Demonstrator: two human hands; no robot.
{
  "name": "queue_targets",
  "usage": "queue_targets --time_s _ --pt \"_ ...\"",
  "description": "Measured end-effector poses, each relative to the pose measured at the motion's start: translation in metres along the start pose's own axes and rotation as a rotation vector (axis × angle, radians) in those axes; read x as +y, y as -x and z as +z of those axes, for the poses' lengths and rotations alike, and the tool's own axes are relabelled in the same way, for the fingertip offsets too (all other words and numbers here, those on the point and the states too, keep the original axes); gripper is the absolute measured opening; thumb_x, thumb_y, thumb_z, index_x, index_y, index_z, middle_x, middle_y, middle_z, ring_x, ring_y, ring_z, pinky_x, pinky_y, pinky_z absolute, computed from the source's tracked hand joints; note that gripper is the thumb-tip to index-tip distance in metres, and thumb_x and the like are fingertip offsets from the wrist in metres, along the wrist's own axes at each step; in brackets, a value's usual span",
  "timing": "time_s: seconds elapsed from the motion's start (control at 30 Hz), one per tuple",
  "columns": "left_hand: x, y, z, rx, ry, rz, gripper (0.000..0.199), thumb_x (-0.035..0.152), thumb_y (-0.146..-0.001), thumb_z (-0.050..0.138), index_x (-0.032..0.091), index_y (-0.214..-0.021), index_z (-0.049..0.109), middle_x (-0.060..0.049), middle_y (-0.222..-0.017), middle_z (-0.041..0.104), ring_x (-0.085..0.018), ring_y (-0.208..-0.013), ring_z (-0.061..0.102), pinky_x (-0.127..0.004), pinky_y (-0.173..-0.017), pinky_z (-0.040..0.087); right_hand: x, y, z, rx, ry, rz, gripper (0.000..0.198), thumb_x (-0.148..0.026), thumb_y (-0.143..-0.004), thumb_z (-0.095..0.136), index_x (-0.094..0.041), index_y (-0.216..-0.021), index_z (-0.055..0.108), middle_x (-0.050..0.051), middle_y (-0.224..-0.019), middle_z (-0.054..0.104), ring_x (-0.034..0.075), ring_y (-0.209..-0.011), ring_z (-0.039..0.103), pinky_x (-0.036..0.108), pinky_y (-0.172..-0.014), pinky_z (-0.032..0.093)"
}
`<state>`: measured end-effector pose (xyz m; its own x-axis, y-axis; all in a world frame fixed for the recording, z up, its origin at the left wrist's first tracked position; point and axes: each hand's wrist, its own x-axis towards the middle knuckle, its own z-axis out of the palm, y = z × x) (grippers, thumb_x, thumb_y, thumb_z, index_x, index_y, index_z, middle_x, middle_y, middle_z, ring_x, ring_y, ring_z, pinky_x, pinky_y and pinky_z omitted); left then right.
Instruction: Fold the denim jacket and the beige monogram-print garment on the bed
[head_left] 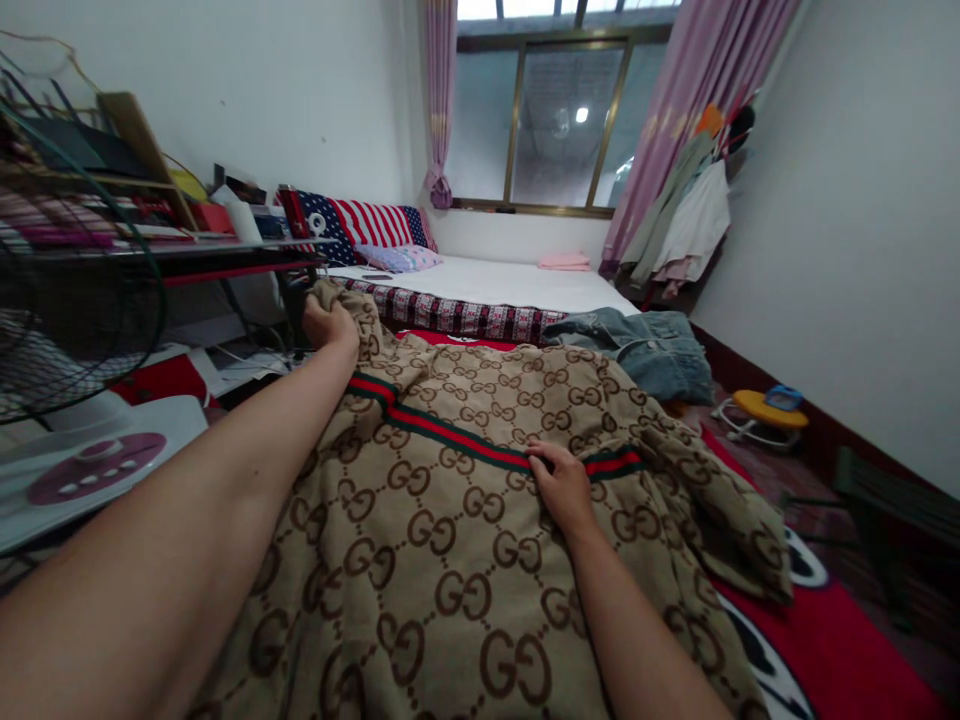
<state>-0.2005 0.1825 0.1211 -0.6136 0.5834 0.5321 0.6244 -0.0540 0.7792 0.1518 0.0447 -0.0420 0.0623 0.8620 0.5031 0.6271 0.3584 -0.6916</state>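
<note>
A tan long-sleeved jacket (442,520) with a brown double-G pattern lies spread in front of me, a green-red-green stripe running across it. At the far left, my left hand (330,322) is closed around a bunched part of the jacket, which looks like a sleeve, and lifts it. My right hand (562,485) rests on the middle of the jacket by the stripe. Its fingers are curled in and appear to pinch the cloth. The other sleeve stretches out to the right.
Under the jacket is a red cloth (840,640) with black-and-white figures. Folded denim (637,345) lies beyond it, before a bed (487,280). On the left stand a fan (67,270) and a cluttered desk (217,245); on the right, a yellow stool (769,408) and a dark folding stool (885,500).
</note>
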Motion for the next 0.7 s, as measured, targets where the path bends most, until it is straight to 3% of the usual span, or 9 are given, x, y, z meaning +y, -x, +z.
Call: queue_targets --time_s 0.03,0.1,0.23,0.3,0.37,0.5,0.6,0.7 --pt "0.013 0.004 0.001 0.026 -0.040 0.054 0.037 0.017 -0.095 0.040 -0.002 -0.125 0.045 -0.020 -0.128 0.051 -0.028 -0.122 0.046 -0.043 -0.103 0.034 0.000 0.000 0.000 -0.001 -0.001 0.001 0.021 -0.023 -0.081 0.055 -0.022 -0.087 0.074 0.008 -0.108 0.073 0.022 -0.106 0.065 0.040 -0.100 0.047" --pt "0.035 0.023 0.008 -0.136 -0.121 0.245 0.046 0.026 -0.089 0.055 0.002 -0.128 0.049 -0.018 -0.135 0.046 -0.029 -0.126 0.044 -0.039 -0.106 0.032 0.000 0.000 0.000 -0.006 -0.005 0.002 0.021 -0.023 -0.081 0.055 -0.022 -0.087 0.074 0.008 -0.108 0.073 0.023 -0.106 0.065 0.040 -0.099 0.047" --pt "0.050 0.088 0.020 -0.943 -0.211 0.674 0.067 0.037 -0.073 0.075 0.018 -0.134 0.054 -0.014 -0.147 0.038 -0.033 -0.135 0.038 -0.037 -0.110 0.032 0.002 0.000 -0.001 -0.011 -0.024 -0.008 0.022 -0.024 -0.080 0.054 -0.022 -0.088 0.074 0.007 -0.105 0.073 0.023 -0.104 0.065 0.040 -0.099 0.048" --pt "0.040 0.117 0.012 -1.194 -0.203 0.785 0.070 0.041 -0.072 0.075 0.025 -0.137 0.052 -0.011 -0.152 0.035 -0.032 -0.139 0.034 -0.039 -0.112 0.030 0.003 0.000 -0.001 -0.013 -0.029 -0.010 0.023 -0.024 -0.079 0.054 -0.022 -0.089 0.075 0.007 -0.105 0.074 0.022 -0.104 0.065 0.040 -0.098 0.048" --pt "0.023 0.136 -0.009 -1.248 -0.199 0.810 0.071 0.044 -0.074 0.073 0.025 -0.139 0.051 -0.012 -0.153 0.035 -0.031 -0.140 0.033 -0.041 -0.114 0.029 0.004 0.000 -0.001 -0.023 -0.024 -0.010 0.023 -0.024 -0.079 0.054 -0.023 -0.090 0.075 0.007 -0.105 0.074 0.022 -0.104 0.066 0.040 -0.098 0.048" --pt "-0.013 0.146 -0.080 -1.114 -0.311 0.694 0.087 0.052 -0.068 0.075 0.019 -0.143 0.044 -0.015 -0.150 0.038 -0.033 -0.137 0.037 -0.041 -0.114 0.029 0.003 0.001 -0.002 -0.043 0.005 -0.017 0.024 -0.026 -0.080 0.054 -0.022 -0.091 0.075 0.007 -0.105 0.074 0.023 -0.105 0.065 0.039 -0.098 0.048" --pt "-0.037 0.149 -0.138 -1.047 -0.464 0.508 0.098 0.054 -0.062 0.077 0.022 -0.146 0.038 -0.015 -0.144 0.046 -0.035 -0.131 0.044 -0.043 -0.109 0.034 -0.003 0.003 -0.003 -0.052 0.067 -0.072 0.025 -0.028 -0.082 0.055 -0.020 -0.096 0.074 0.009 -0.108 0.072 0.024 -0.106 0.064 0.040 -0.097 0.048" --pt "-0.059 0.159 -0.182 -1.162 -0.534 0.227 0.090 0.058 -0.063 0.072 0.021 -0.141 0.044 -0.013 -0.132 0.058 -0.035 -0.119 0.055 -0.040 -0.100 0.043 -0.013 0.004 -0.001 -0.110 0.136 -0.204 0.027 -0.025 -0.084 0.054 -0.019 -0.103 0.072 0.009 -0.117 0.068 0.024 -0.110 0.062 0.040 -0.097 0.047"
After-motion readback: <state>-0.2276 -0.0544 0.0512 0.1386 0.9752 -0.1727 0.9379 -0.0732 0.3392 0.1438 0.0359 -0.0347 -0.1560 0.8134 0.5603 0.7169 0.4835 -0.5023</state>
